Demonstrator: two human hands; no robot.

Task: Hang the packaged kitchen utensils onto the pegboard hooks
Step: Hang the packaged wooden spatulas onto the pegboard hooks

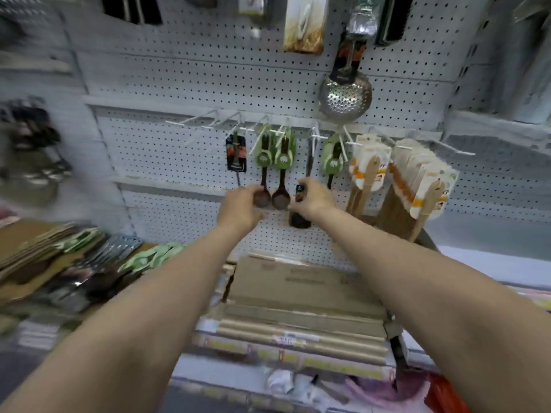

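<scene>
2 hands reached to the far pegboard [179, 162]. The right hand [314, 199] gripped a dark utensil [299, 221] low on its handle, fingers wrapped tight, with a black label showing above the fingers and the dark head below them. Its thin shaft ran up toward a white hook [313, 135], though blur hid whether it hung there. Just left, the left hand [240, 205] curled its fingers round the bowl of a brown spoon [263, 178], 1 of 2 hanging side by side on green cards. Farther right hung carded wooden spatulas [369, 171], and above them a steel skimmer [346, 96]. Nearer, flattened cardboard [298, 287] lay stacked.
</scene>
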